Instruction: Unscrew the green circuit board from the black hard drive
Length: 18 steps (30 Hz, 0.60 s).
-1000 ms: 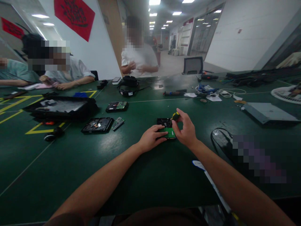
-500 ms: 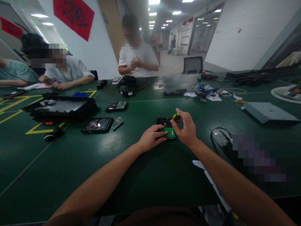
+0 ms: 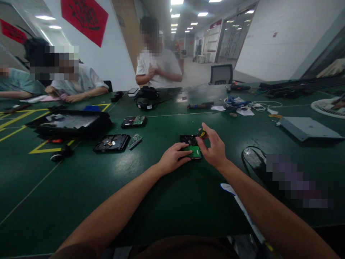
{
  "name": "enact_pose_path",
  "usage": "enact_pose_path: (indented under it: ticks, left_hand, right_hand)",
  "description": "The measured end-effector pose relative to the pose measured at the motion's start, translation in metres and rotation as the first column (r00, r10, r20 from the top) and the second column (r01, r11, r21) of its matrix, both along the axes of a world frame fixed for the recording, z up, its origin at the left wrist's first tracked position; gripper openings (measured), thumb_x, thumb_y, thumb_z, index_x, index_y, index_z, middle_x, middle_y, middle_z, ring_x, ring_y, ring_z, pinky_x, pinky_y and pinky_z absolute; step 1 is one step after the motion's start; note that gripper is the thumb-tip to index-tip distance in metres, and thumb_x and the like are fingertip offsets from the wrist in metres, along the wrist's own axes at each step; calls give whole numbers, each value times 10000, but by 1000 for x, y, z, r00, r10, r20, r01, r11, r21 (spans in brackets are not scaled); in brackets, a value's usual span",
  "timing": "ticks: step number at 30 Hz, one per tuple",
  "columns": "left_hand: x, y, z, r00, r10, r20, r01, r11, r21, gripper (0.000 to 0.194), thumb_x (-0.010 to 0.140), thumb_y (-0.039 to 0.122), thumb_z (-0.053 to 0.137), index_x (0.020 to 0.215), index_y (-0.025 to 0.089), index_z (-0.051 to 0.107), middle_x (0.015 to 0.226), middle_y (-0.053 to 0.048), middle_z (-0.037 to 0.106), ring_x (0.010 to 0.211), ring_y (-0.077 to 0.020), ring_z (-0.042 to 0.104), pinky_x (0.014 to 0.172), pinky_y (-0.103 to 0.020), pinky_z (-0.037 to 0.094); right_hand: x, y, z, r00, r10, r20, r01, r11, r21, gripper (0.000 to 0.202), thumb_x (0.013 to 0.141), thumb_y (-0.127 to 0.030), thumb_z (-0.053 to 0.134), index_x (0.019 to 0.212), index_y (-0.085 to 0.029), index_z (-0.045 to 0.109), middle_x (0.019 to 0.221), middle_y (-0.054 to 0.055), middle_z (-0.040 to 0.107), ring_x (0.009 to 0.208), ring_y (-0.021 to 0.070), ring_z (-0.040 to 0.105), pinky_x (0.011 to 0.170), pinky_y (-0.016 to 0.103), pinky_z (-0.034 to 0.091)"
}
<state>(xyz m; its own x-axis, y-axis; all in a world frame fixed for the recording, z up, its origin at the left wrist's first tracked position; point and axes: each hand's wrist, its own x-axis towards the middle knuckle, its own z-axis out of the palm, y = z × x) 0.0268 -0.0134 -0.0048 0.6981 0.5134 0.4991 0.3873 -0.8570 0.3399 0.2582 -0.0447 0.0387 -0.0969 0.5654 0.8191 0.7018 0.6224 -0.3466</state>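
A hard drive (image 3: 196, 152) with a green circuit board and a black body lies on the dark green table in front of me. My left hand (image 3: 175, 157) rests on its left side, fingers spread over the board and its edge. Above the drive's right side, my right hand (image 3: 212, 145) pinches a yellow and black screwdriver (image 3: 201, 133) by its handle. The screwdriver's tip is too small to make out. To the left lie an opened black drive (image 3: 111, 143), a loose circuit board (image 3: 135, 141) and another drive (image 3: 134, 121).
A black tray (image 3: 72, 124) stands at the left. Behind the table are a person in white (image 3: 159, 70) and others at the left. A grey metal box (image 3: 309, 129), tangled cables (image 3: 237, 102) and a black strap (image 3: 254, 158) lie at the right.
The screwdriver handle has turned slightly between my right fingers, which have shifted a little. My left hand and the drive have stayed in place.
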Motion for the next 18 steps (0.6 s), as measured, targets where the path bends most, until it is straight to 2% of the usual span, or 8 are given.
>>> enact_pose_path:
  ticks: [4,9,15,18]
  left_hand:
    - [0,0,0,1000,10,-1,-10,1000,1,341,970,406,678,1265,244,736,1413,-136,620,1336,-308,575,1090,-540,527]
    - [0,-1,1,1000,6,-10,-6,1000,6,339,978,408,667,1268,246,733,1414,-132,620,1342,-308,571,1095,-544,523]
    - [0,-1,2,1000,4,-12,-4,1000,-2,344,974,406,674,1278,254,725,1433,-124,607,1348,-306,566,1098,-549,522]
    - [0,-1,2,1000,3,-14,-3,1000,1,342,972,403,677,1275,254,727,1430,-126,608,1347,-309,566,1095,-552,523]
  right_hand:
    - [-1,-1,1,1000,13,-9,-13,1000,-26,645,1022,-266,515,1626,-338,301,1388,95,649,1098,270,705,998,514,601]
    - [1,1,-3,998,-28,-55,29,1000,6,607,977,-301,635,1547,-325,428,1273,96,672,937,244,714,880,469,643]
    - [0,0,-3,999,-1,-47,-1,999,-35,620,1007,-269,553,1590,-331,354,1363,98,645,1000,256,712,935,498,621]
    - [-1,0,-1,998,-32,-55,33,999,6,599,984,-286,606,1549,-315,410,1315,108,648,995,263,702,877,483,636]
